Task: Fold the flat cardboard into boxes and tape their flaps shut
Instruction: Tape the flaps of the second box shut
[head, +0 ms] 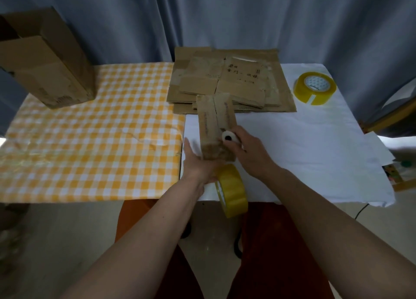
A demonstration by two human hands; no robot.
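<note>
A small folded cardboard box lies lengthwise on the white sheet, its near end wrapped in shiny tape. My left hand lies against the box's near left end with its fingers stretched out. A yellow tape roll stands tilted at the table's front edge, right under that hand and touching its heel. My right hand grips a small white round tool with a black hole, held against the box's right side. A stack of flat cardboard lies just behind the box.
A second yellow tape roll sits at the back right on the white sheet. A large folded box stands at the back left on the yellow checked cloth. Blue curtains hang behind the table.
</note>
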